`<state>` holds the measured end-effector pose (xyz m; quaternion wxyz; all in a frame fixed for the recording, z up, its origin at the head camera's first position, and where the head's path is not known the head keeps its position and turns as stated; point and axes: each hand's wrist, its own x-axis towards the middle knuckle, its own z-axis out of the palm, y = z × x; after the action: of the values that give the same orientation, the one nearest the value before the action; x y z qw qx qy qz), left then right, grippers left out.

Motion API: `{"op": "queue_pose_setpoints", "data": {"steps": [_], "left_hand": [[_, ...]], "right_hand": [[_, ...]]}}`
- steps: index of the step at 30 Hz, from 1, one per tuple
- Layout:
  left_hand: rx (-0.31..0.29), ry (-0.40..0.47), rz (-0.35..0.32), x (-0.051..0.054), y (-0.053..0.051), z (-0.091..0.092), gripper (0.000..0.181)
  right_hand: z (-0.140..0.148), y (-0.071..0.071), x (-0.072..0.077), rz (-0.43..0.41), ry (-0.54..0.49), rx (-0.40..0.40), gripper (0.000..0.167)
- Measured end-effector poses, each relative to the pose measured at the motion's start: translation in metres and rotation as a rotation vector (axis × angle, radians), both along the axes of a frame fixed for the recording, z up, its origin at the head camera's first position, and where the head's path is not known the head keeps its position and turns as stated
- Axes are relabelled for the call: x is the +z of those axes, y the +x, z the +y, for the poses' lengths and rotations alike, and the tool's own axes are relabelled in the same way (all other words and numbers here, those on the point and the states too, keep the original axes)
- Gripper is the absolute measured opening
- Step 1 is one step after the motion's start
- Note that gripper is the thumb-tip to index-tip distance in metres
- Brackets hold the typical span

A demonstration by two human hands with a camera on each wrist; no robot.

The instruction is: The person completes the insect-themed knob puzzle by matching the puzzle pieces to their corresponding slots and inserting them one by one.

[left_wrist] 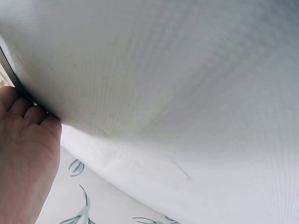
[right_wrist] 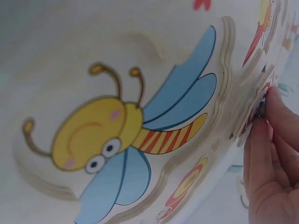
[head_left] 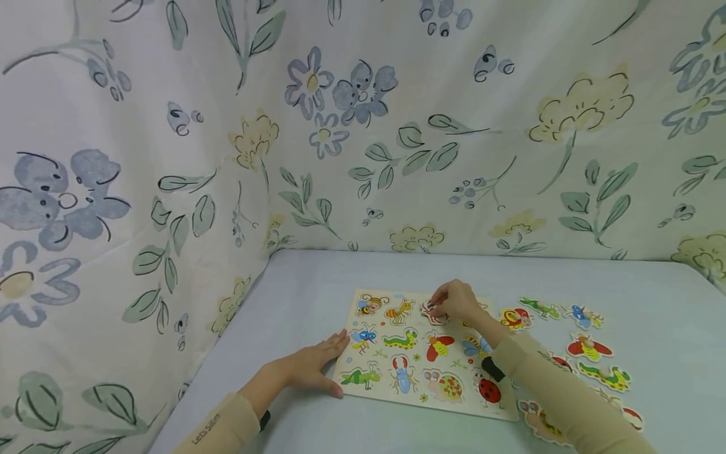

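Observation:
A pale wooden puzzle board (head_left: 383, 360) with colorful bug pictures lies on the table. Along its left edge rests my left hand (head_left: 312, 367), fingers extended and thumb spread near the front left corner. In the left wrist view, the left fingers meet the board's edge. My right hand (head_left: 458, 302) is over the board's back row, pinching a spider puzzle piece (head_left: 434, 314) between thumb and fingers. That piece is at or just above the board; I cannot tell if it is seated. The right wrist view shows a dragonfly picture (right_wrist: 98, 133) close up.
Right of the board lie several loose puzzle pieces, among them a grasshopper (head_left: 541, 308), a blue mosquito (head_left: 584, 316), a red firefly (head_left: 590, 347), a caterpillar (head_left: 604, 376) and a snail (head_left: 541, 421). My right forearm partly covers some. A floral curtain (head_left: 397, 139) stands behind the table and at left.

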<state>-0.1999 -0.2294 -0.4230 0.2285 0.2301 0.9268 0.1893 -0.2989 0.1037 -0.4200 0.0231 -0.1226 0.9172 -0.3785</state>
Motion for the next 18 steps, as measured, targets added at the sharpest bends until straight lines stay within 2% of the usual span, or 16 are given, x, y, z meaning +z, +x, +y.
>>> {"op": "queue_pose_setpoints", "data": {"steps": [18], "left_hand": [[-0.016, 0.003, 0.021, -0.003, -0.0001, -0.0013, 0.105]], "right_hand": [[-0.0023, 0.0008, -0.0005, -0.014, 0.028, -0.008, 0.009]]}}
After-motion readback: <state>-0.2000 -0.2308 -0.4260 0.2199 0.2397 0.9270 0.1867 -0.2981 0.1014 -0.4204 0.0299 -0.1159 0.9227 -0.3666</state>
